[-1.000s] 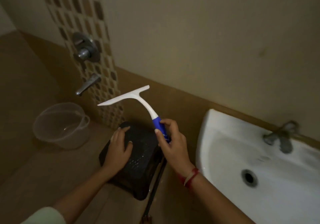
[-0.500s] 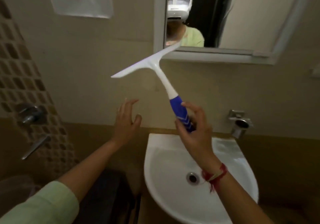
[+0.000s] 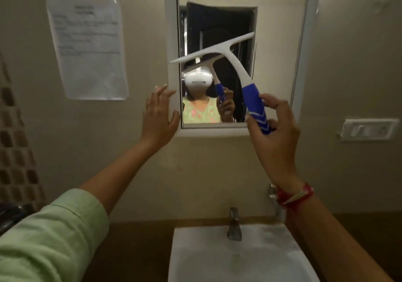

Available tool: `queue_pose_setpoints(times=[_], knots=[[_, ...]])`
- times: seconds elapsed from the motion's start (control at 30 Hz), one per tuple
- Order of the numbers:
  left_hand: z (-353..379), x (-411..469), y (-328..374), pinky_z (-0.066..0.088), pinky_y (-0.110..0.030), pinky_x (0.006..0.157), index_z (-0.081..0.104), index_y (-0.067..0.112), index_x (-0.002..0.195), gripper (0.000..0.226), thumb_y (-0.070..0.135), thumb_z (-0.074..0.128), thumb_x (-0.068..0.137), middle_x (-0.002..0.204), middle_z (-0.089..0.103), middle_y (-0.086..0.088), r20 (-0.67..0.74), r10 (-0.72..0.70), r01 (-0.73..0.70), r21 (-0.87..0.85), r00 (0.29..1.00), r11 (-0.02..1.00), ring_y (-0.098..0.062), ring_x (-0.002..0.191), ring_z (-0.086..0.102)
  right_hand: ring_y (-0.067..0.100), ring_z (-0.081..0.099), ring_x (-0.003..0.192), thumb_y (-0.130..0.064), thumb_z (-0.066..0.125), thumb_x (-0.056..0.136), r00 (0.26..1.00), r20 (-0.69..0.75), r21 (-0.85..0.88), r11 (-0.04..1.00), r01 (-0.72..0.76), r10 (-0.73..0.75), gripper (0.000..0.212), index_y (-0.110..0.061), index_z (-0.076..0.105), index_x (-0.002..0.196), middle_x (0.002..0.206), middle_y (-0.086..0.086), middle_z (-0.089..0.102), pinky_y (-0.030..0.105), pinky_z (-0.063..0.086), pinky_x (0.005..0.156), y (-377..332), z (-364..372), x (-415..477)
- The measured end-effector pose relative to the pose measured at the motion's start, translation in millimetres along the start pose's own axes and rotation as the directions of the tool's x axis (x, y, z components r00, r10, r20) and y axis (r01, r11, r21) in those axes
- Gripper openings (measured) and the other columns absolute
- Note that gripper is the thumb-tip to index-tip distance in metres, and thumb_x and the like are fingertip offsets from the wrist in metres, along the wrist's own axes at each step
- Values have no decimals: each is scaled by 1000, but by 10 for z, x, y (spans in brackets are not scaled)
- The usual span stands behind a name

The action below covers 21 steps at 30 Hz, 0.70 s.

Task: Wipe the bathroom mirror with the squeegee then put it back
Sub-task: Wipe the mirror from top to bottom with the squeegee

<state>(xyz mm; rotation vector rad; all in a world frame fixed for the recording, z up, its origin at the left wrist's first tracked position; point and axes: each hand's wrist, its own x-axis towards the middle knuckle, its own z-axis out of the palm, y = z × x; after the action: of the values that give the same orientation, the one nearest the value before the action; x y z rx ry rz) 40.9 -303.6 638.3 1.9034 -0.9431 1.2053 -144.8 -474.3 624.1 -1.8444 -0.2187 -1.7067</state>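
Now the right hand [image 3: 275, 129] pinches the blue grip of the squeegee [image 3: 233, 64], with the thumb on the near side and the fingers [image 3: 269, 101] curled over the top; the hold looks light, more with the fingertips than with the whole palm. The left hand [image 3: 158, 116] is empty and spread, and its fingers are at the left frame of the bathroom mirror [image 3: 276, 16]. I cannot tell if they really touch the frame.

From the right hand, the squeegee goes up toward 11 o'clock. Its white neck curves and ends in a long white blade bar, which is tilted, with the right end higher. The bar is in front of the middle of the glass, but I cannot tell if the blade edge touches it.

I judge the squeegee to be light, stiff plastic with a soft rubber edge. The blue part seems made for gripping and less slippery than the white neck, so this is the place to hold it. For wiping, I think a fuller grip will give even pressure. The glass is fragile and smooth, so firm but not hard pressure is best.

At 9 o'clock from the mirror a paper notice [image 3: 87, 46] is on the wall. At 6 o'clock there are the tap [image 3: 234, 225] and the white washbasin [image 3: 180, 249], and at 3 o'clock a switch plate [image 3: 369, 128].
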Motion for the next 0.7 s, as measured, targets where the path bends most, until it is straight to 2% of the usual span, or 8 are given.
queue_pose_setpoints(times=[0.1,0.2,0.3,0.47,0.6,0.7], knots=[[8,475,-6,30,-45,103,41,11,130,48,19,51,84,141,36,-14,-68,45,-43,23,997,999,-29,133,29,18,60,88,-8,65,81,998,-66,13,1000,26,-25,47,-5,44,123,117,-2,45,13,52,66,-15,129,221],[21,838,-20,29,-50,103,39,11,132,50,26,47,84,141,36,-14,-125,71,-64,63,990,996,-31,133,29,14,58,89,-7,64,82,996,-86,44,999,-4,8,49,-9,42,126,121,-2,45,9,50,67,13,276,505],[115,1046,-63,19,-56,108,37,13,133,51,24,45,85,143,35,-13,-150,60,-45,98,987,994,-32,138,20,11,58,95,-7,61,86,991,-133,17,1000,11,-9,48,-9,42,129,124,1,47,9,50,73,55,402,778],[216,1219,-206,5,-53,112,28,16,141,57,29,31,86,150,28,-9,-162,70,-42,165,984,985,-28,142,11,3,51,95,-9,62,87,970,-183,-132,982,134,-158,44,-6,45,128,124,10,51,-2,42,71,46,484,1217],[248,1375,-296,2,-50,112,21,21,145,58,29,29,88,154,19,-7,-168,45,-15,172,985,985,-26,143,6,4,48,100,-16,58,90,963,-214,-194,973,123,-164,43,-10,47,130,126,12,53,2,43,68,13,515,1552],[316,1425,-312,7,-50,113,18,26,145,54,25,31,93,153,23,-6,-169,14,5,113,986,994,-26,142,10,7,53,102,-20,59,90,959,-234,-200,973,114,-161,43,-13,48,131,126,8,58,8,42,77,-10,614,1733]])
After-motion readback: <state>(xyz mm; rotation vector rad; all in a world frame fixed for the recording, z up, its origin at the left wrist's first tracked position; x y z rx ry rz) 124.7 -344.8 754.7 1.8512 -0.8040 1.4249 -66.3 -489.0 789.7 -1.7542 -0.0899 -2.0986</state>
